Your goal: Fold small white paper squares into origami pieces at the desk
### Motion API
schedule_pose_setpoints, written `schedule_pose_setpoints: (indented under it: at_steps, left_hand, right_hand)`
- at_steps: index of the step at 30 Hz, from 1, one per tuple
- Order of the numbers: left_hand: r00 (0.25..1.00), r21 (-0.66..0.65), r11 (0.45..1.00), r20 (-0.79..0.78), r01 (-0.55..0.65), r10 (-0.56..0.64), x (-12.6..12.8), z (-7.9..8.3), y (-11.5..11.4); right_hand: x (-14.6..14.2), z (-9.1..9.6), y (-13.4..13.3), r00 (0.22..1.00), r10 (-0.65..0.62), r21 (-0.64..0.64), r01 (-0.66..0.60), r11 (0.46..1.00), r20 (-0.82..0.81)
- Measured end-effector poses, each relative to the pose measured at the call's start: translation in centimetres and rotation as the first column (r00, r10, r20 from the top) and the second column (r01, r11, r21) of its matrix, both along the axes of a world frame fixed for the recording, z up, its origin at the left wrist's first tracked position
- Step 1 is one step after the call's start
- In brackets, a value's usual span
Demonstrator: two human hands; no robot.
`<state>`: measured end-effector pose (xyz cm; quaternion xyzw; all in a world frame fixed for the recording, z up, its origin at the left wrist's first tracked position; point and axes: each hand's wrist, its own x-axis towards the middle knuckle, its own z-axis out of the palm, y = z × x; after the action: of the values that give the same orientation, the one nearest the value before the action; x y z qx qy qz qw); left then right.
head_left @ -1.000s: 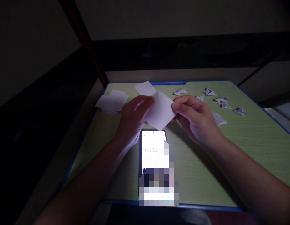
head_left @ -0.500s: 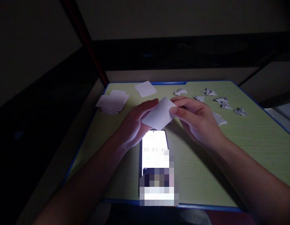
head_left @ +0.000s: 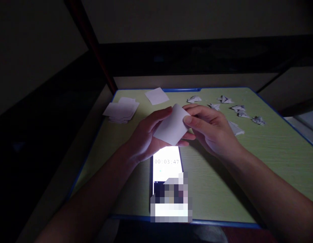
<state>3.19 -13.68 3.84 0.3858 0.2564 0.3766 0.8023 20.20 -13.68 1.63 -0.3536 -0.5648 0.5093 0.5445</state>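
A square sheet of white paper [head_left: 171, 126] is held up between my two hands, above the top end of a lit phone [head_left: 166, 158]. My left hand [head_left: 147, 135] supports the sheet from the left and beneath; its thumb lies along the upper left edge and some fingertips show past the lower right edge. At the sheet's right corner, my right hand [head_left: 209, 128] pinches it, thumb on top and the other fingers behind. The paper bends slightly near its top corner. The phone shows a timer reading 00:03:47, and its lower part is pixelated.
A stack of white paper [head_left: 122, 109] lies at the table's left, and a single sheet [head_left: 157, 96] near the back edge. Several folded paper pieces [head_left: 224, 99] are scattered at the back right. Another folded paper [head_left: 236, 128] sits partly behind my right hand. The table [head_left: 222, 189] has a blue rim.
The paper has tilted, its lower corner dropping slightly toward the phone. My left fingertips now show below it. The timer went from 00:03:46 to 00:03:47.
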Motion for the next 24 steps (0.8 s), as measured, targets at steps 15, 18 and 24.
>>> schedule_pose_setpoints:
  at_steps: [15, 18, 24]
  left_hand:
    - [0.994, -0.049, 0.996, 0.086, 0.072, -0.068, -0.04, -0.27, -0.02]
    - [0.993, -0.059, 0.995, 0.092, 0.080, -0.074, 0.05, -0.30, -0.03]
    - [0.961, 0.326, 0.941, -0.218, -0.096, 0.173, -0.03, -1.02, 0.68]
  right_hand:
    - [0.00, 0.07, -0.10, 0.998, 0.053, 0.019, -0.052, 0.998, -0.030]
    - [-0.12, 0.25, -0.15, 0.998, 0.051, 0.016, -0.050, 0.999, -0.028]
    - [-0.03, -0.07, 0.13, 0.999, -0.051, -0.001, 0.051, 0.999, -0.013]
